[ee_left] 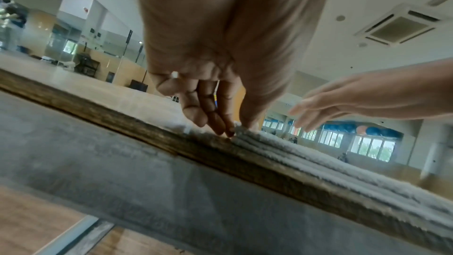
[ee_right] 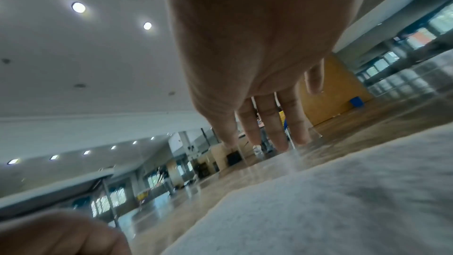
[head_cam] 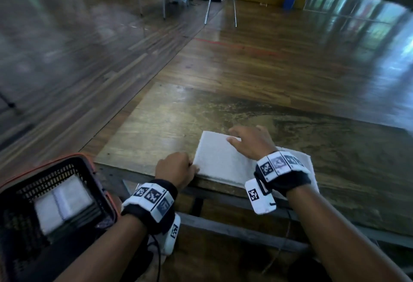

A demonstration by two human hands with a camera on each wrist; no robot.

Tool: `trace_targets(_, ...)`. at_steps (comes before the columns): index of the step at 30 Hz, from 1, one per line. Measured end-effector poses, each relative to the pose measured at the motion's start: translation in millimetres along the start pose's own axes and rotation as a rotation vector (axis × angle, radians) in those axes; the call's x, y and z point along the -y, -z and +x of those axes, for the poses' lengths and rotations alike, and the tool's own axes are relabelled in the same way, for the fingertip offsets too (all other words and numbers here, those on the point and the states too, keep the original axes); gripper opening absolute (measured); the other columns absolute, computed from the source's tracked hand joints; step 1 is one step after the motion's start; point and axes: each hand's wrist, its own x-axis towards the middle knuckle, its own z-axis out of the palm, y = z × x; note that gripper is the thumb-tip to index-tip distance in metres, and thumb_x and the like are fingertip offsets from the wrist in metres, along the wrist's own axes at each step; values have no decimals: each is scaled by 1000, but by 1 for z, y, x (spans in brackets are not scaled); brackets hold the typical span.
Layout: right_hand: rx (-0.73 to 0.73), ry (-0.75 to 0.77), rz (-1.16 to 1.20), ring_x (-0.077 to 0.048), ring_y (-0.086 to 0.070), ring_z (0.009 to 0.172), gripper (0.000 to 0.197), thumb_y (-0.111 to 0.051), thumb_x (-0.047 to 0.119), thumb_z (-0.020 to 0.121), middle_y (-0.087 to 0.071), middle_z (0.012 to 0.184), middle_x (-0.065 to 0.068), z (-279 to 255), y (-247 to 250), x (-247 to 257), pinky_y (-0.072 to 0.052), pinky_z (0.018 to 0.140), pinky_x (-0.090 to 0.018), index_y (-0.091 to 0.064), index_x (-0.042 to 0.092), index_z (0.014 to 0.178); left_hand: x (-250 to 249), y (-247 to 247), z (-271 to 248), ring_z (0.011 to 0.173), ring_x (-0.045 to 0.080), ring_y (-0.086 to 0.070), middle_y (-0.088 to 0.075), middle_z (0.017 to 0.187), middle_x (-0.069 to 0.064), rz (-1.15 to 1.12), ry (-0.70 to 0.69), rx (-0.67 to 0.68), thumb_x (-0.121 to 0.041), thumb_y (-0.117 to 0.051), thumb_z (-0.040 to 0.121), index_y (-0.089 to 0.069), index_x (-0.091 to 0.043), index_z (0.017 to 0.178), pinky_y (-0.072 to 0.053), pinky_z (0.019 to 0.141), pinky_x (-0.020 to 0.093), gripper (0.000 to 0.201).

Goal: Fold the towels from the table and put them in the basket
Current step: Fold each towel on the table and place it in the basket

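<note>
Folded white towel [head_cam: 220,159] at the table's [head_cam: 169,112] near edge: left hand [head_cam: 175,169] pinches its corner, right hand [head_cam: 251,142] hovers spread, so lifting one-handed toward the basket [head_cam: 89,165] may unfold it.

Head view dim overall; daylight enters from the right, throwing pale streaks of glare across the glossy wooden floor [head_cam: 335,42]. Strong motion blur at the left and the far edges; wide-angle bending of straight lines toward the corners. Basket [head_cam: 13,192] at lower left smeared and dark. Right wrist view: round ceiling lights [ee_right: 78,7] bloom softly, the near cloth out of focus. Left wrist view: windows [ee_left: 367,144] blown out bright; the close foreground blurred; the palm in soft shade.
</note>
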Motion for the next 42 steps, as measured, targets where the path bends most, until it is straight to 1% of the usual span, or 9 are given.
trace_targets(6,266,52,-119,-23,-43,130,41,-40,30,97,-45,143,-3,52,-7,47,-24,111,-43,-42,20,136,0,5,4,73,31,-61,-59,67,14,-149,36,101,-39,-62,81,-40,-16,52,-50,68,36,43)
trace_targets(11,293,72,-85,-24,-40,131,44,-44,23,97,-40,146,-8,66,-5,60,-33,104,-34,-39,9,139,7,5,14,54,26,-46,-40,50,3,-274,42,184,-33,-63,78,-36,-15,48,-35,57,29,44)
trace_targets(16,267,79,51,-30,-54,115,37,-54,21,91,-58,127,-16,71,-2,58,-42,90,-33,-57,1,123,8,12,12,62,25,-52,-50,59,3,-390,52,223,-35,-60,80,-46,-15,57,-39,61,32,34)
trace_targets(20,39,70,358,-25,-59,96,17,-58,16,87,-64,104,-9,70,10,52,-49,84,-38,-63,12,102,9,37,3,74,26,-57,-59,78,2,-378,2,-127,-36,-54,87,-51,-17,81,-46,68,36,20)
trace_targets(23,-171,73,677,-13,-57,81,9,-62,14,85,-61,89,0,64,29,43,-45,70,-25,-61,21,91,4,55,-3,75,22,-54,-58,83,1,-499,-126,-466,-23,-57,87,-51,-15,88,-47,68,39,10)
trace_targets(25,-219,121,807,-2,-54,71,11,-65,13,84,-59,81,2,57,42,34,-42,63,-14,-62,23,87,-2,60,-6,75,16,-52,-57,86,0,-596,-215,-537,-14,-60,85,-51,-14,91,-48,68,35,11)
trace_targets(30,-76,124,1045,-15,-60,73,17,-61,-1,84,-64,86,-11,39,44,-6,-50,70,-24,-61,16,88,-28,44,-15,78,15,-54,-58,89,-3,-689,-407,-445,-8,-65,80,-54,-16,95,-48,69,30,20)
trace_targets(35,75,-136,1347,-13,-59,55,27,-42,-5,88,-63,63,-4,12,20,-55,-52,52,-21,-61,8,74,-66,1,-25,80,17,-54,-60,90,-1,-567,-567,-290,-11,-64,77,-57,-16,93,-47,69,35,18)
trace_targets(42,141,-236,883,-11,-50,61,10,-58,7,88,-57,76,0,-20,-6,-107,-39,54,-20,-57,15,94,-89,-40,-32,91,19,-50,-57,98,-2,-196,-731,-114,-21,-58,78,-54,-20,98,-30,73,28,21)
